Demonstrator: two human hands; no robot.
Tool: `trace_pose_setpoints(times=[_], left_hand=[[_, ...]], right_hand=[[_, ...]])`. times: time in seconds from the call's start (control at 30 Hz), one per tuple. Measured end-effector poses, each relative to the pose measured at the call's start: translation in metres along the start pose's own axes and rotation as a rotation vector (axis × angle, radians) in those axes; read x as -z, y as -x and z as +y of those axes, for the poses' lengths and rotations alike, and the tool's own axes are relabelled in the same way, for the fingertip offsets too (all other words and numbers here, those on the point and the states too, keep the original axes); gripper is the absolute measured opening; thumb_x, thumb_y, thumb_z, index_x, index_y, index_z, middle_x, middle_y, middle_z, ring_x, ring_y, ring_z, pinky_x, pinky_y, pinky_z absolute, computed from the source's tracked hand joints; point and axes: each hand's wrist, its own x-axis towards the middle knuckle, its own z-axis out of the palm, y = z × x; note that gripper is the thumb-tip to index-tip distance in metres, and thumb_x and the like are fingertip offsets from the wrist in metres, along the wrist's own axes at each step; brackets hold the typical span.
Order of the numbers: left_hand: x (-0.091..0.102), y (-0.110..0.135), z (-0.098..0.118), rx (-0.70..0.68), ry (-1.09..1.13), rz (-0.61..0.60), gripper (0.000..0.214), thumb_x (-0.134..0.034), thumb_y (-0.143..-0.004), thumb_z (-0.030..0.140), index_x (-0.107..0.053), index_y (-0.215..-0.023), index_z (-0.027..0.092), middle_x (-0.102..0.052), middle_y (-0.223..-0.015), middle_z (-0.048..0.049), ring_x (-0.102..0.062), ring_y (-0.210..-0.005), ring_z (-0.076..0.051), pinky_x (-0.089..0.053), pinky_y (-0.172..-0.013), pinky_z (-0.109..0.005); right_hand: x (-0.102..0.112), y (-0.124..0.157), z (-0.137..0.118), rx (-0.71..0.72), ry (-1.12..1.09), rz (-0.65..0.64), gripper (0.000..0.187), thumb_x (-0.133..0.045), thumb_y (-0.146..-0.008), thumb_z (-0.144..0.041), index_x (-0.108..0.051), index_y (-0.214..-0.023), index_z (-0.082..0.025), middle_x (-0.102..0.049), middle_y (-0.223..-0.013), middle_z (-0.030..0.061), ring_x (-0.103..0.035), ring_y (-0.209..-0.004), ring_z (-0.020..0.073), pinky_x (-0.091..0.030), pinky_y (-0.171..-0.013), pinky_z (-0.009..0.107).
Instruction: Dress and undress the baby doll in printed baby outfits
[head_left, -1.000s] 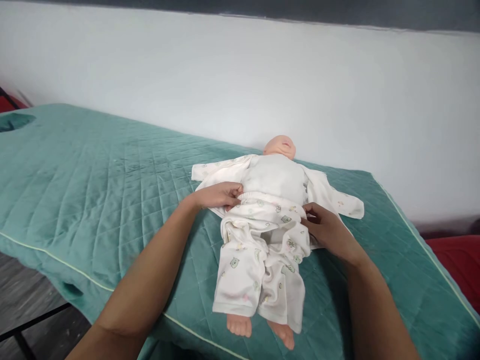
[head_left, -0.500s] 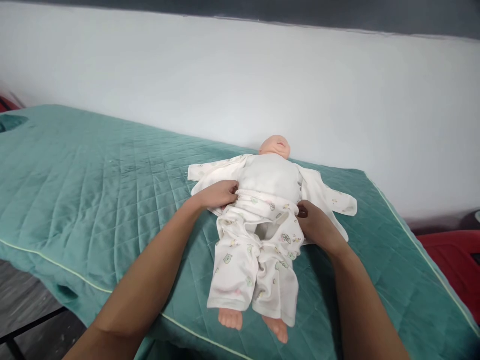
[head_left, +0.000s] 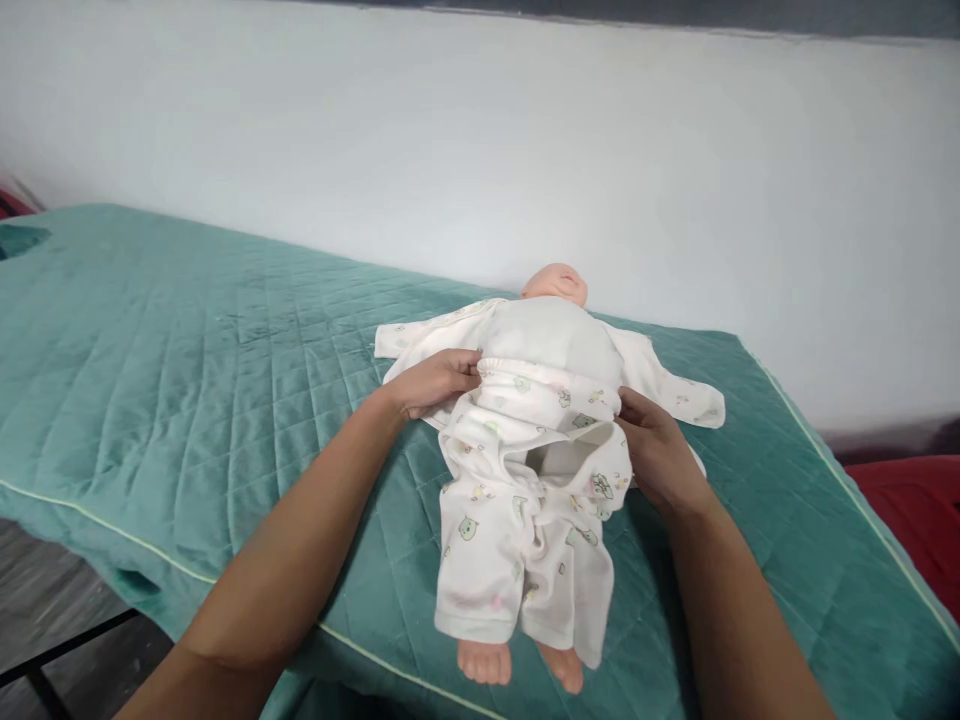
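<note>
A baby doll [head_left: 556, 284] lies on its back, its head toward the wall and its bare feet toward me. It wears printed white pants [head_left: 480, 560] with an open crotch and a white long-sleeved top [head_left: 442, 333] whose sleeves spread to both sides. My left hand [head_left: 442, 380] pinches the waistband at its left end. At the other end, my right hand [head_left: 656, 445] has its fingers closed on the waistband by the doll's hip. The waistband sits across the doll's pale belly [head_left: 551, 335].
A green quilted cover [head_left: 225, 400] with pale piping spreads under the doll. Behind it rises a white wall [head_left: 450, 150]. A red chair [head_left: 904, 510] stands beyond the right edge, and a black metal bar [head_left: 75, 645] shows at lower left.
Both hands have drawn the waistband a little up the belly and apart. The doll's legs and hips have shifted slightly to the right in view.
</note>
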Motion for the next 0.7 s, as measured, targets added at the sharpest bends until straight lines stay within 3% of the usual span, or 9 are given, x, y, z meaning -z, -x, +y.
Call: trace_pose_setpoints(times=[0.13,0.33,0.5,0.7], left_hand=[[-0.004,0.001,0.002,-0.001,-0.006,0.062,0.021,-0.067,-0.067,0.015,-0.072,-0.087,0.017,-0.07,-0.072,-0.0021,-0.055,-0.052,-0.01,-0.042,-0.048,-0.021],[-0.002,-0.003,-0.006,-0.034,-0.072,0.061,0.026,-0.063,-0.069,0.015,-0.073,-0.093,0.018,-0.073,-0.08,-0.0025,-0.065,-0.075,-0.017,-0.054,-0.071,-0.028],[0.0,-0.005,-0.009,-0.097,-0.187,0.042,0.023,-0.06,-0.071,0.016,-0.073,-0.09,0.018,-0.073,-0.084,-0.0025,-0.066,-0.089,-0.02,-0.052,-0.089,-0.033],[0.002,-0.001,-0.002,-0.089,-0.344,0.032,0.021,-0.056,-0.066,0.014,-0.07,-0.08,0.019,-0.071,-0.077,-0.0018,-0.065,-0.09,-0.022,-0.052,-0.082,-0.031]], right_hand=[[-0.001,-0.002,0.003,-0.002,-0.061,-0.015,0.033,-0.083,-0.07,-0.03,-0.072,-0.1,-0.024,-0.076,-0.088,0.0019,-0.069,-0.073,0.0205,-0.052,-0.062,0.03],[0.003,-0.003,0.006,-0.079,-0.059,-0.002,0.04,-0.083,-0.069,-0.038,-0.072,-0.105,-0.024,-0.076,-0.082,0.0029,-0.07,-0.069,0.0222,-0.05,-0.053,0.03],[0.006,-0.004,0.008,-0.087,-0.042,0.025,0.031,-0.081,-0.07,-0.04,-0.073,-0.094,-0.024,-0.075,-0.077,0.0013,-0.067,-0.063,0.0191,-0.048,-0.052,0.028],[0.014,-0.008,0.014,-0.088,0.08,0.101,0.024,-0.078,-0.073,-0.044,-0.068,-0.077,-0.023,-0.068,-0.066,-0.0015,-0.054,-0.05,0.0139,-0.039,-0.047,0.027]])
